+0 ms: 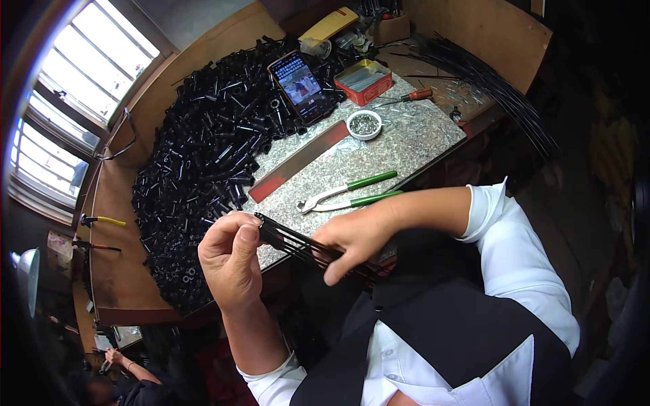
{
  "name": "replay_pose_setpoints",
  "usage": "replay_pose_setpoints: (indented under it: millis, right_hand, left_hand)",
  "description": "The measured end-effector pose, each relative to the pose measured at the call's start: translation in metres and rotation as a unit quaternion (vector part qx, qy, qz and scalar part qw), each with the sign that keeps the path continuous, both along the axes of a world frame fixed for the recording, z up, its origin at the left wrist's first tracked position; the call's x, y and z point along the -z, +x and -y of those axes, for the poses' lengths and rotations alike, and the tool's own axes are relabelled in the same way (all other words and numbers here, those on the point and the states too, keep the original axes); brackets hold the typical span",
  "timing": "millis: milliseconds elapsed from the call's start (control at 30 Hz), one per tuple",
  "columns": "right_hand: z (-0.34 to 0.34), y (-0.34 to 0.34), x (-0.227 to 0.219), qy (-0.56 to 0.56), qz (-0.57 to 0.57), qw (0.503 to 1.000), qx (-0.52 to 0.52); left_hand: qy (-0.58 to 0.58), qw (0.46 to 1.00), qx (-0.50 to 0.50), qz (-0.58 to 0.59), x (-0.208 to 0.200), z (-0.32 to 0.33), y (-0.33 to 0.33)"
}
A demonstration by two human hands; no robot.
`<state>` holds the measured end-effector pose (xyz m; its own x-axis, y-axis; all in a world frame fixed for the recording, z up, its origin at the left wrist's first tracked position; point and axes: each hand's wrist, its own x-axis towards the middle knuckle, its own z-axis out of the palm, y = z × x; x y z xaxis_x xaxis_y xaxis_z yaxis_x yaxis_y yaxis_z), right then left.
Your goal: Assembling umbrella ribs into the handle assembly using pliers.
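A bundle of thin black rods [296, 242], like umbrella ribs, slants between my two hands just over the table's front edge. With thumb and fingertips my left hand [232, 260] pinches something small at the bundle's upper left end; the fingers hide its details. Further down, my right hand [359, 237] is closed round the rods, and their lower ends run out of sight against the dark apron. End-cutting pliers [345, 193] with green handles lie on the speckled tabletop [399, 152] just beyond my right hand.
Black tubular parts [210, 149] are heaped at left. Beyond the pliers are a flat red-worn bar [298, 162], a white bowl of small metal pieces [364, 125], a phone [298, 84], a red tin [363, 81] and a screwdriver [413, 95]. Long black rods [501, 95] overhang the right edge.
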<state>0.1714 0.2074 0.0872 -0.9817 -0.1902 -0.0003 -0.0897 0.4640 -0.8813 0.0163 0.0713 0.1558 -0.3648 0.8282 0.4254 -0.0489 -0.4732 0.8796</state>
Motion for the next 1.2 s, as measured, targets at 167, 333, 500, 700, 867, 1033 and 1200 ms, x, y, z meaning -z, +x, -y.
replay_pose_setpoints:
  millis: [167,333,500,700,867,1033,1200]
  right_hand:
    - [-0.024,-0.009,-0.069,-0.189,-0.025,0.981,0.028]
    - [-0.014,-0.018,-0.063,-0.194,-0.06,0.978,0.051]
    - [-0.011,-0.026,-0.053,-0.132,-0.158,0.975,0.085]
    - [-0.014,-0.026,-0.054,-0.103,-0.199,0.968,0.111]
    - [-0.011,-0.024,-0.053,-0.117,-0.198,0.967,0.107]
    - [-0.003,-0.024,-0.048,-0.114,-0.193,0.959,0.174]
    - [0.001,-0.021,-0.052,-0.169,-0.164,0.951,0.199]
  left_hand:
    - [0.001,0.997,0.002,-0.073,-0.004,-0.005,-0.001]
    - [-0.008,0.995,-0.005,-0.095,-0.009,-0.001,-0.001]
    - [0.016,0.992,-0.028,-0.12,-0.004,0.0,-0.007]
    - [-0.033,0.993,-0.099,-0.056,-0.011,-0.001,0.006]
    - [-0.005,0.994,0.005,-0.11,-0.006,0.002,-0.016]
    - [-0.025,0.997,-0.002,-0.073,-0.006,-0.002,-0.01]
    - [-0.031,0.997,-0.033,-0.054,-0.006,-0.005,-0.006]
